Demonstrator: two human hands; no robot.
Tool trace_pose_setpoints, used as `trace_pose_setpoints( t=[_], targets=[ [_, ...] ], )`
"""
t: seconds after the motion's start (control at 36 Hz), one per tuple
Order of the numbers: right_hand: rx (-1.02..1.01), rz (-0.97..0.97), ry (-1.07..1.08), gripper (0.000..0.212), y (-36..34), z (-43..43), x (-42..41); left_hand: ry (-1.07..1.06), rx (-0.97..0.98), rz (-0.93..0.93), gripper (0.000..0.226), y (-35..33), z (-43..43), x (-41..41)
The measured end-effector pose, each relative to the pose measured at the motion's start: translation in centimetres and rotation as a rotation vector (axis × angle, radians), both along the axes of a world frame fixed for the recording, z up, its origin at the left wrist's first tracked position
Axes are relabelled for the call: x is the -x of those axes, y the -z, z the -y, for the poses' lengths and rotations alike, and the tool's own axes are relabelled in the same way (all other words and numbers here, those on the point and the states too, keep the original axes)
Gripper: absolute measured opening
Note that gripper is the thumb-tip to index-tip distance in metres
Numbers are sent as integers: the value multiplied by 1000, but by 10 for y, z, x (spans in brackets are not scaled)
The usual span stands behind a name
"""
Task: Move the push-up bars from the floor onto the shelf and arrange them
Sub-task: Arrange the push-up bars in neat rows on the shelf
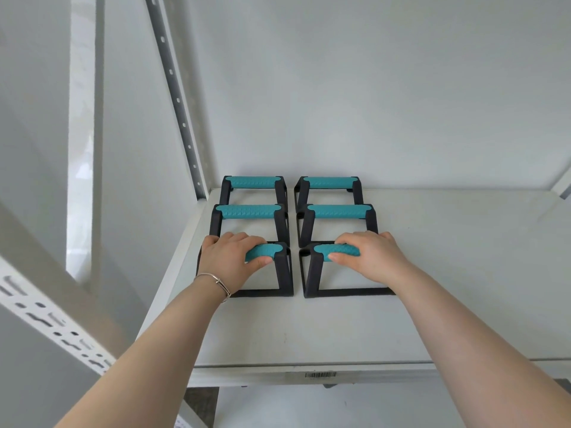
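Note:
Several push-up bars with black frames and teal grips stand on the white shelf in two columns. The back pair is against the wall, a middle pair in front of it. My left hand is closed around the teal grip of the front left bar. My right hand is closed around the grip of the front right bar. Both front bars rest with their bases on the shelf. The hands hide part of each grip.
A perforated grey upright rises at the shelf's back left corner and a white slotted post crosses the lower left. The shelf's front edge carries a barcode label. Bare shelf surface lies to the right of the bars.

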State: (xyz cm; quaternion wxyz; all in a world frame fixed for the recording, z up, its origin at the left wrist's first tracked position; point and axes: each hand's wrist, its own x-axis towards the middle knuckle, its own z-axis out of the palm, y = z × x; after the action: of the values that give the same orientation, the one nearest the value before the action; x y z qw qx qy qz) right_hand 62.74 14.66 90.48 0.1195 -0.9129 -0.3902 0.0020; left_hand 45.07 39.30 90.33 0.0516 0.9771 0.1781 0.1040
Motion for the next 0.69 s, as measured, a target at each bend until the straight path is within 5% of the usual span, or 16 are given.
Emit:
trace_pose_setpoints(
  t=[0.69],
  targets=[
    [-2, 21, 11, 42, 3, 3, 3, 0, 33, -85, 46, -6, 3, 3]
  ],
)
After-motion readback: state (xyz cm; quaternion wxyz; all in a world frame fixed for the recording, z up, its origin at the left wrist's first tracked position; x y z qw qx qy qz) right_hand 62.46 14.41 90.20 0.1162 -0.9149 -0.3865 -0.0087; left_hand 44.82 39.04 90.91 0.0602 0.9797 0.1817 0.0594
